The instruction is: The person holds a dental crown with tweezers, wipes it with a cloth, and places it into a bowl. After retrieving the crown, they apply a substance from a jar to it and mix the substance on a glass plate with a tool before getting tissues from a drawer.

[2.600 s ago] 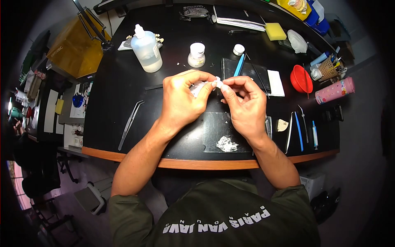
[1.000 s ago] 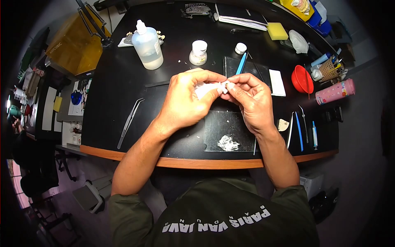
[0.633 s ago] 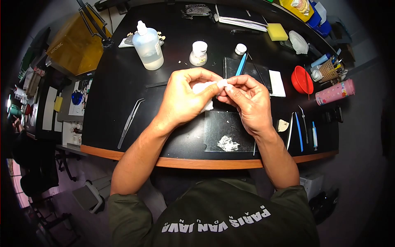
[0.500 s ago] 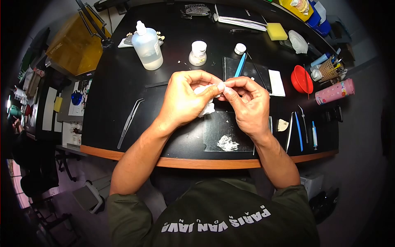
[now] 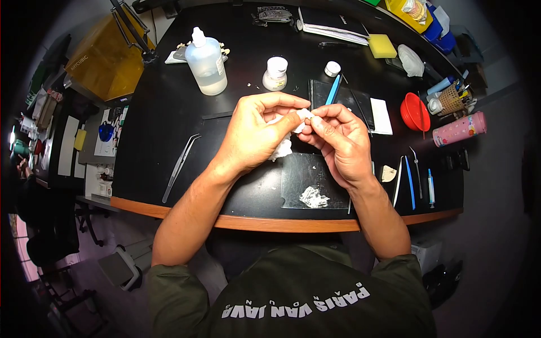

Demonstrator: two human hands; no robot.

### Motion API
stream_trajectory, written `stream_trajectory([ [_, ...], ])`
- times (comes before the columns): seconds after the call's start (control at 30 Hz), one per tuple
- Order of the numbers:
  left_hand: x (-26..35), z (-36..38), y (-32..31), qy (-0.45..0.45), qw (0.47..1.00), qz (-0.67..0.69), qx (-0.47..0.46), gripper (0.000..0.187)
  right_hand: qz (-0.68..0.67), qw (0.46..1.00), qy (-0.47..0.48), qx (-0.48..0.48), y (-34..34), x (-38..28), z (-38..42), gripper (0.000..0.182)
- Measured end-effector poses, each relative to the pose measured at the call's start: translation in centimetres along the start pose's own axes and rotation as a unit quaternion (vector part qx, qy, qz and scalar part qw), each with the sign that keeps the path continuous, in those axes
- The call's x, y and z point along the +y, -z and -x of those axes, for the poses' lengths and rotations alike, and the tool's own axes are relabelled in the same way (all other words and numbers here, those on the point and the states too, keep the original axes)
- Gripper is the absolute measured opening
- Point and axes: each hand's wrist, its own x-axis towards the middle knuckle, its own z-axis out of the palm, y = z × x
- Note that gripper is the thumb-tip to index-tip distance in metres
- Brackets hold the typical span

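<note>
My left hand (image 5: 253,132) is closed around a crumpled white tissue (image 5: 283,149), part of which sticks out below the palm and at the fingertips. My right hand (image 5: 348,141) is pinched against the tissue's tip, at a tiny pale, yellowish piece (image 5: 310,118) too small to name. Both hands meet above the black table. Under them lies a glass slab (image 5: 294,172) bearing a smear of white paste (image 5: 313,198).
Tweezers (image 5: 179,169) lie at left. Behind the hands stand a squeeze bottle (image 5: 207,70), a white jar (image 5: 275,79) and a small pot (image 5: 332,69). On the right are a red bowl (image 5: 413,112), a pink flask (image 5: 459,129), a blue-handled tool (image 5: 409,183) and a syringe (image 5: 431,188).
The fingertips have parted slightly, so tissue and a tiny piece now show between them. My right thumb has shifted a little to the right. The view has moved slightly.
</note>
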Motion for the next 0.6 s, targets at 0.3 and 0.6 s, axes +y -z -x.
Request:
stream_trajectory([
  [0.3,-0.12,0.17,-0.19,-0.033,0.99,-0.135,-0.006,0.019,-0.002,1.0,-0.007,0.012,0.01,-0.22,0.05,0.029],
  [0.6,-0.71,0.03,-0.5,-0.226,0.925,-0.296,0.073,0.011,0.104,0.992,0.059,0.04,-0.74,-0.1,0.17,0.024],
])
